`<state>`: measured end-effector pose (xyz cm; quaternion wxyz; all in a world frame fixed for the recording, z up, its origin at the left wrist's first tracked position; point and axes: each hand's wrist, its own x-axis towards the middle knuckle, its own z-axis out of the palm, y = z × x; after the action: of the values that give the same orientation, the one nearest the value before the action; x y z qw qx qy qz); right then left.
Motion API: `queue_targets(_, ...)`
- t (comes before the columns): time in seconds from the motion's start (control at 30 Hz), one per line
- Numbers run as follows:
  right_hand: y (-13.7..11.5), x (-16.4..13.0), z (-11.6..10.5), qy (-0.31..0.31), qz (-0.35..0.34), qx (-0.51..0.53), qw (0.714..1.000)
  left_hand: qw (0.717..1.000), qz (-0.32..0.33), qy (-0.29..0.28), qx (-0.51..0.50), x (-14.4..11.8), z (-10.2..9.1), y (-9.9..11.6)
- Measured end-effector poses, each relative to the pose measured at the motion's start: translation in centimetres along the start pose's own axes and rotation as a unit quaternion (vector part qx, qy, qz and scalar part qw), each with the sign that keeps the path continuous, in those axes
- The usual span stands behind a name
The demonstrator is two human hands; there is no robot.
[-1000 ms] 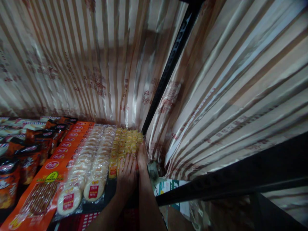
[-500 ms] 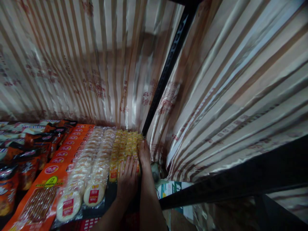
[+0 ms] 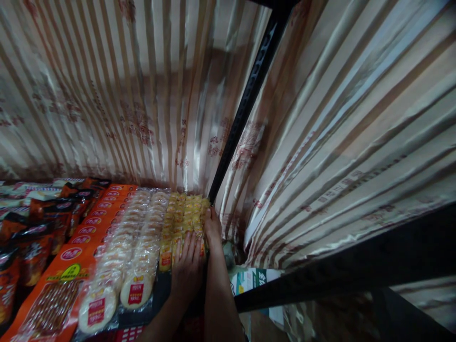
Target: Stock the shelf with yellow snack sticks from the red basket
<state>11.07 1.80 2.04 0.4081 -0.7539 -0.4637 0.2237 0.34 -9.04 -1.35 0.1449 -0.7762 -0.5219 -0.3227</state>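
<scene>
Rows of small yellow snack packets (image 3: 183,213) stand at the right end of the shelf. Across their near end my left hand (image 3: 187,261) lies palm down, fingers stretched forward and touching the packet tops. My right hand (image 3: 213,230) is edge-on against the right side of these rows, near the black post; its fingers point forward and are partly hidden. To the left of the yellow packets are two rows of round white rice crackers (image 3: 136,290) in clear wrapping.
Orange snack bags (image 3: 71,253) and dark-orange packets (image 3: 33,251) line the shelf farther left. A black upright post (image 3: 242,109) stands at the corner, before pleated printed curtains (image 3: 149,95). A black bar (image 3: 338,261) crosses at right, with a green-and-white box (image 3: 252,278) beneath it.
The view has shifted slightly, so the shelf goods sit a little farther left. Both hands stay against the yellow packets, with almost no visible movement.
</scene>
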Motion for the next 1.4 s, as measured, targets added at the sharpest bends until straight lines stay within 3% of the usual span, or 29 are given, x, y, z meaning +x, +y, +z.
queue_targets(0.27, 0.2, 0.8, 1.1, 0.075, -0.124, -0.071, 0.987, 1.000, 0.010, -0.009, 0.028, 0.0, 0.0, -0.2)
queue_targets(0.77, 0.0, 1.5, 1.7, 0.053, -0.083, -0.086, 0.991, 1.000, -0.007, 0.002, 0.015, -0.2, 0.8, 0.0)
queue_targets(1.0, -0.7, 1.2, 1.5, 0.035, -0.071, -0.027, 0.997, 1.000, 0.005, -0.003, 0.016, 0.0, 0.2, -0.2)
queue_targets(1.2, -1.2, 0.8, 0.7, -0.004, -0.017, 0.006, 1.000, 1.000, -0.001, 0.003, 0.012, 0.0, 0.3, -0.1)
queue_targets(1.4, -0.5, 1.1, 1.1, -0.011, -0.031, 0.054, 0.998, 1.000, -0.008, 0.001, -0.001, 0.1, 0.3, 0.0)
